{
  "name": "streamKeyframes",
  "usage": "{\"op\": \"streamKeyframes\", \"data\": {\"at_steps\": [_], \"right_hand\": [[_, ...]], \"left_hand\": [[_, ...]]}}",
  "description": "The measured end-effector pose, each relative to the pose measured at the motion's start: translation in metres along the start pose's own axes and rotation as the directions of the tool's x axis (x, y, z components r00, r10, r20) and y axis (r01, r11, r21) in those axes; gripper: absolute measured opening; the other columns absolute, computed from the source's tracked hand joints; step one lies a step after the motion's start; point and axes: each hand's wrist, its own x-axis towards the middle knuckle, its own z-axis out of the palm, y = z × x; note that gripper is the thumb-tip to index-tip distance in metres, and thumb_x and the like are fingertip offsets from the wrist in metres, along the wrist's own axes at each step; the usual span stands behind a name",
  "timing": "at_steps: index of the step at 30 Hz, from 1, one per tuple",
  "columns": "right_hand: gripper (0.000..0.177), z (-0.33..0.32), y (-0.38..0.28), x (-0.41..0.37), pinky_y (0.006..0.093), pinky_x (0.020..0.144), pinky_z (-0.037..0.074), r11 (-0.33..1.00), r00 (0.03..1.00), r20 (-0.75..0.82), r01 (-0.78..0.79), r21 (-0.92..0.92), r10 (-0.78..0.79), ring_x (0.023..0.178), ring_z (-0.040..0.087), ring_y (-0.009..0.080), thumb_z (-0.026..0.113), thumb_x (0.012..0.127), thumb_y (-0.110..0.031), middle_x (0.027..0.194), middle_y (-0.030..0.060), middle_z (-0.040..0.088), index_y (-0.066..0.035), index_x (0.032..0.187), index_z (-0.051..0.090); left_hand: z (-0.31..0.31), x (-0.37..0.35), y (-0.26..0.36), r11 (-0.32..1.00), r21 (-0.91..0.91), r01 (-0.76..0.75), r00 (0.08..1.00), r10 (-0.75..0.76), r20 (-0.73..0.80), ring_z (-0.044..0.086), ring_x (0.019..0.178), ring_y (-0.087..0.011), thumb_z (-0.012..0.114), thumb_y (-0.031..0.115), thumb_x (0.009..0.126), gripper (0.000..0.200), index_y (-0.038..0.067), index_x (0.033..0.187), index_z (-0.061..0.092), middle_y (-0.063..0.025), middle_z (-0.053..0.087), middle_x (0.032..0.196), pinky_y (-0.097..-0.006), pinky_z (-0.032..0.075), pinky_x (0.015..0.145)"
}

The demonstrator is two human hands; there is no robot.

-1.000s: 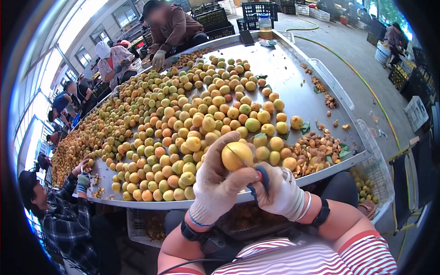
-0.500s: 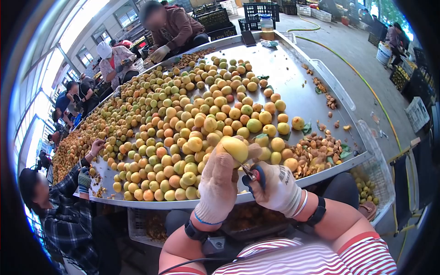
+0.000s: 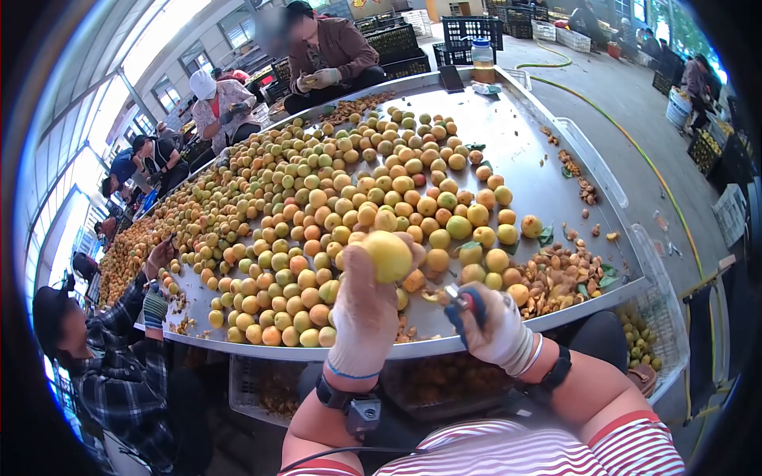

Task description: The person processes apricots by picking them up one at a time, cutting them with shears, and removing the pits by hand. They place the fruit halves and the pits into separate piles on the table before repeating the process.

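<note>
While round, smooth apricots (image 3: 349, 198) crowd the steel table (image 3: 524, 151) (shed floor beyond), the gloved left hand (image 3: 367, 305) clasps one fruit (image 3: 387, 255); the right hand (image 3: 496, 325) grips a knife (image 3: 462, 305).

A long metal table (image 3: 524, 159) with a raised rim runs from the near edge away to the far left. A dense layer of apricots (image 3: 333, 206), yellow, orange and green, covers its left and middle parts, thinning toward the right. One apricot (image 3: 531, 226) lies a little apart at the right, beside a green leaf (image 3: 546, 236). A heap of brown pits (image 3: 559, 278) fills the near right corner, and more scattered pits (image 3: 586, 189) lie along the right rim. At the far end stand a jar (image 3: 482, 59) and, just left of it, a dark flat object (image 3: 452, 78).
</note>
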Motion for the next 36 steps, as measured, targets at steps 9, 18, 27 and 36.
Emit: {"op": "streamKeyframes", "data": {"at_steps": [9, 18, 27, 36], "right_hand": [[0.024, 0.0, -0.036, 0.023, 0.02, 0.07, 0.05, 0.38, 0.773, 0.019, -0.333, 0.863, 0.635, 0.076, 0.058, 0.0046, 0.071, 0.098, -0.015, 0.09, -0.0034, 0.064, -0.004, 0.117, 0.06], [0.007, 0.008, -0.029, 0.014, 0.0226, 0.065, 0.049, 0.668, 0.768, -0.235, -0.311, 0.676, 0.596, 0.073, 0.058, 0.0053, 0.069, 0.096, -0.007, 0.083, -0.0016, 0.065, -0.004, 0.099, 0.065], [0.011, 0.027, 0.022, -0.001, 0.0305, 0.072, 0.051, 0.885, 0.851, -0.324, -0.29, 0.363, 0.412, 0.078, 0.063, 0.0149, 0.065, 0.094, -0.006, 0.087, 0.0071, 0.066, 0.0, 0.104, 0.063], [0.014, 0.037, 0.033, 0.0, 0.0282, 0.076, 0.052, 0.7, 0.764, -0.271, -0.307, 0.645, 0.586, 0.085, 0.063, 0.0122, 0.06, 0.101, -0.01, 0.096, 0.006, 0.068, 0.001, 0.108, 0.064]], "left_hand": [[0.021, -0.02, -0.032, 0.625, 0.7, -0.345, 0.938, 0.25, 0.238, 0.069, 0.075, -0.0256, 0.052, 0.034, 0.104, 0.039, -0.002, 0.12, 0.057, -0.018, 0.068, 0.091, -0.0364, 0.055, 0.07], [0.027, -0.029, -0.042, 0.498, 0.818, -0.288, 0.957, 0.177, 0.229, 0.066, 0.069, -0.044, 0.047, 0.029, 0.106, 0.025, 0.006, 0.105, 0.057, -0.021, 0.063, 0.071, -0.0481, 0.051, 0.058], [0.006, -0.023, -0.068, 0.806, 0.556, 0.202, 0.973, -0.232, -0.017, 0.056, 0.068, -0.0109, 0.044, 0.04, 0.108, 0.035, 0.009, 0.106, 0.058, -0.0022, 0.059, 0.081, -0.0284, 0.049, 0.059], [-0.001, -0.012, -0.075, 0.536, 0.842, -0.065, 0.997, -0.002, 0.079, 0.066, 0.071, -0.0305, 0.044, 0.038, 0.108, 0.034, 0.006, 0.106, 0.056, -0.0116, 0.063, 0.079, -0.0399, 0.051, 0.06]]}}
